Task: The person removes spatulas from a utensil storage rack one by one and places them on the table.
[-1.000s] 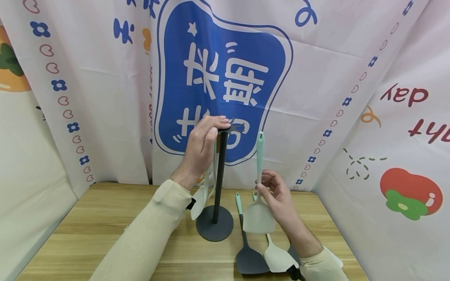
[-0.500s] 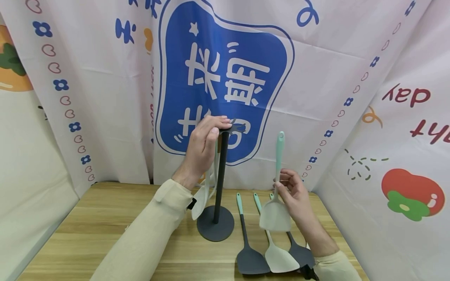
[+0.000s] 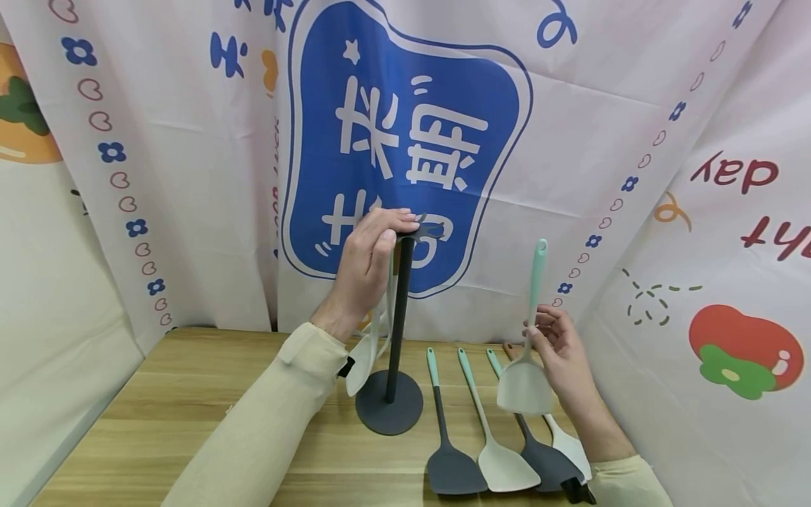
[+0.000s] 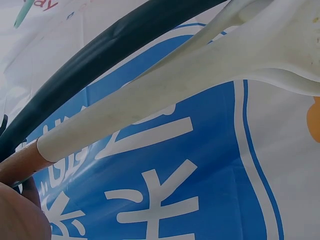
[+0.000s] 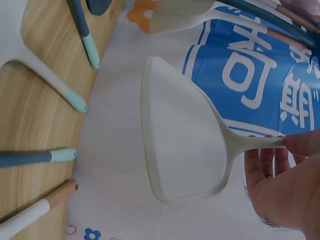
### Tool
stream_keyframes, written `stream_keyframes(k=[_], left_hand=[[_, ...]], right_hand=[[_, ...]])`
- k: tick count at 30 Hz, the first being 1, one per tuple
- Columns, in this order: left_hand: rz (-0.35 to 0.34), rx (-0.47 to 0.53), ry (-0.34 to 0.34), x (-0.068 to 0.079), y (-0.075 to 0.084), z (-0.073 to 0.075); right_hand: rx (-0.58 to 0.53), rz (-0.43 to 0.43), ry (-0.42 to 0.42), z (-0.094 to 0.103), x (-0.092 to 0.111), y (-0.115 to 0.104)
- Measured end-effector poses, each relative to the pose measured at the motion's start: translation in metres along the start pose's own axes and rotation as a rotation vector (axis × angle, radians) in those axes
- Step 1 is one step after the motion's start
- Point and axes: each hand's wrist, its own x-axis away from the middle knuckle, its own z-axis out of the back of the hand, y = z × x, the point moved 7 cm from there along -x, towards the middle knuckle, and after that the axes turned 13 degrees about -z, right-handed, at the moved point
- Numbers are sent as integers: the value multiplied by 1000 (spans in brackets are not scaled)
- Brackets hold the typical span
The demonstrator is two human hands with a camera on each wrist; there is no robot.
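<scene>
My right hand (image 3: 560,345) pinches the shaft of a cream spatula (image 3: 524,387) with a mint handle. The spatula is upright, mint end up, held over the right side of the table. In the right wrist view its broad blade (image 5: 185,130) faces the camera. To the left, a black utensil stand (image 3: 398,317) rises from a round base. My left hand (image 3: 364,264) rests on the stand's top, fingers laid over the hooks. Pale utensils (image 3: 360,366) hang on the stand's left side, partly hidden by that hand; the left wrist view shows a cream shaft (image 4: 115,115) with a brown handle.
Spatulas lie side by side on the wooden table (image 3: 190,422): a dark grey one (image 3: 455,470), a cream one (image 3: 507,466), another dark grey one (image 3: 550,463) and a white one (image 3: 570,447) with a brown handle. Printed cloth (image 3: 570,141) hangs behind and at both sides.
My right hand has carried the cream spatula to the right, away from the stand, uncovering more of the spatulas on the table. My left hand has stayed on the stand's top.
</scene>
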Motion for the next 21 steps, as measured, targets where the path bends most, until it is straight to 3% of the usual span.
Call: stream_keyframes(k=[7,12,21], left_hand=[[-4,-3,-1,0,0,0],[-2,0,-3,0,0,1],[2,-11,-12,0,0,0]], right_hand=[[-85,-7,22,23,-8,14],[-54,-22,67,39,-13,22],[-134,-32,57,59,-19,30]])
